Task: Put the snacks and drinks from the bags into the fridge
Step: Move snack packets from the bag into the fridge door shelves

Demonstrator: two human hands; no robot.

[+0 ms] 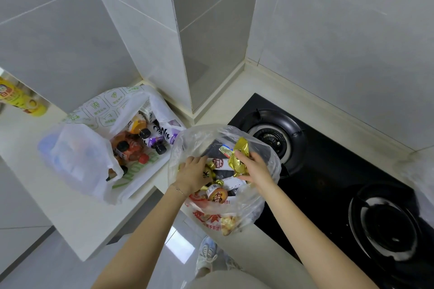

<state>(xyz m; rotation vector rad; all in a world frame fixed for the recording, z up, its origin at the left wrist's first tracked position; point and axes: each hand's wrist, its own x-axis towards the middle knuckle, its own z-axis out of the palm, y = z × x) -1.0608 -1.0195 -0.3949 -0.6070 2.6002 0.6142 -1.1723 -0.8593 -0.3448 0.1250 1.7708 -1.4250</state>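
Right hand [252, 168] grips gold-wrapped snack [239, 159] over clear bag [249, 209] at tabletop [70, 206] front edge, likely lifting it out | left hand [192, 171] digs among snacks, grip hidden | drinks bag [77, 157] sits left

Even, diffuse indoor light — bright on the pale wall tiles [328, 19] and the surface [77, 218], shadows soft. Sheen streaks the clear bag [253, 197]; the gold wrapper [240, 161] glints. A glare patch lies on the floor [178, 245]. Wide-angle distortion bends straight lines toward the edges — the yellow bottle [21, 98] at far left is smeared, out of focus.
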